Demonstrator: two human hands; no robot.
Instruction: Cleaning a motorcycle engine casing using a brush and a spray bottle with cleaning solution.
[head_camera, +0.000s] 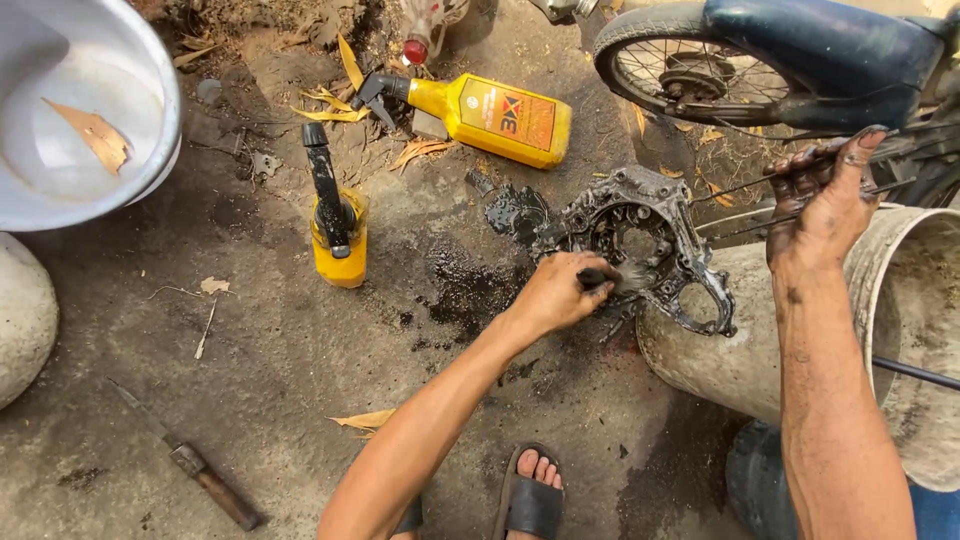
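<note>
With the left hand (560, 292) clamped on a brush (612, 278) and the right hand (825, 200), fingers spread, off the oily engine cover (640, 245) at frame centre, the cover may slip off the drum (770, 340).

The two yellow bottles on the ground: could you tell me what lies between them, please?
In the head view, only dirty ground with a few dry leaves lies between the lying bottle and the upright bottle; they stand apart.
</note>
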